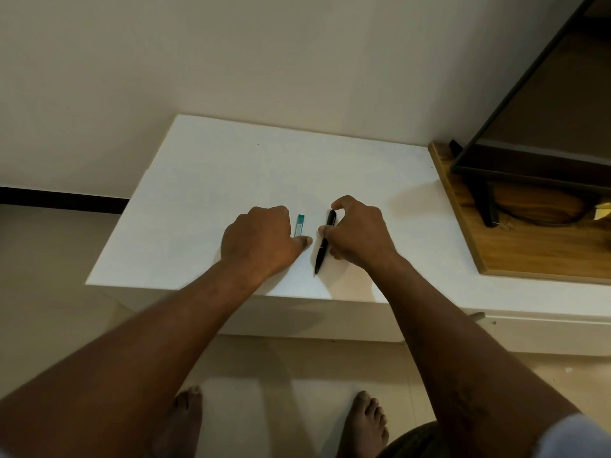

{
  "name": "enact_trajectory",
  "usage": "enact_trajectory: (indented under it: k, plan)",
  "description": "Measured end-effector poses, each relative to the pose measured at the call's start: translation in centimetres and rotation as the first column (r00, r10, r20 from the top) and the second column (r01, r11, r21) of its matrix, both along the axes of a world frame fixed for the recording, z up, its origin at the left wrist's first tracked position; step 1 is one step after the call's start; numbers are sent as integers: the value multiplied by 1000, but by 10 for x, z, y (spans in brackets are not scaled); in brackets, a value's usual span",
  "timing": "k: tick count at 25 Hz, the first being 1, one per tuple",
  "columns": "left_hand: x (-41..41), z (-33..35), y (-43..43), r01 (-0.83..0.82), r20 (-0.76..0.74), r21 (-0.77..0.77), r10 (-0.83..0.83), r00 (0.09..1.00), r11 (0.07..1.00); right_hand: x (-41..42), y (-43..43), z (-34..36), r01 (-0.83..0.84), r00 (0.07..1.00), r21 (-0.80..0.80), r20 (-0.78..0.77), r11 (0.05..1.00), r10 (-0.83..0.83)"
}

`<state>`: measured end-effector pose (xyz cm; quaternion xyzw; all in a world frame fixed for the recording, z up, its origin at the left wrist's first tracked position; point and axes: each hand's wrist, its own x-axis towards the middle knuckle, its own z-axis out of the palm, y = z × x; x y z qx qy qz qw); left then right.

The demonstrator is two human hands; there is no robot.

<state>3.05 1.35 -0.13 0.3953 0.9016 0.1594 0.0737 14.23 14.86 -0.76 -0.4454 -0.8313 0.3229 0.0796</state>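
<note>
Pen: black pen [325,241] sits between your two hands, slanted, its fine tip pointing back toward you and close to the counter's front edge, its blunt end pointing away toward the wall
Right hand: your right hand [358,234] is on that pen right now, thumb pressed to the middle of the barrel, forefinger hooked over the far end, the other fingers tucked under the palm; it is clamped on the pen
Pen contact: whether the pen lies flat on the counter or is tipped up on its point, I cannot tell from this angle
Left hand: your left hand [261,239] is knuckles-up on the counter, fingers curled down and out of sight, thumb stretched toward the pen but stopping short of it
Teal case: small teal case [300,225] peeks out just beside your left knuckles, in the gap between both hands, lying along the same slant as the pen and apart from it
Left grip: whether those hidden fingers hold the teal case or only rest beside it, I cannot tell
Counter: white counter [205,180] carries it all, its back edge against a pale wall
Right side: wooden board [529,256] lies at the counter's right end, well apart from your hands, with a dark screen [529,166] standing on it on a black foot
Below: your bare feet [367,421] show on the floor under the front edge
</note>
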Motion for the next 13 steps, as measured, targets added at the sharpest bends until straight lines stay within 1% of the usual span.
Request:
enact_trajectory:
  k: [5,8,11,13]
  plan:
    - [-1,1,-1,-27,-7,-41,26,1000,999,0,0,1,-6,1000,8,17,1000,6]
    - [-5,4,-3,-12,-23,-68,11,1000,998,2,3,5,-5,1000,33,18,999,4]
    - [-6,6,-4,16,-109,-86,-25,994,996,5,5,11,7,1000,56,-2,998,-6]
    - [-4,8,-4,61,-181,-113,-81,980,992,6,6,14,18,1000,60,-13,998,-17]
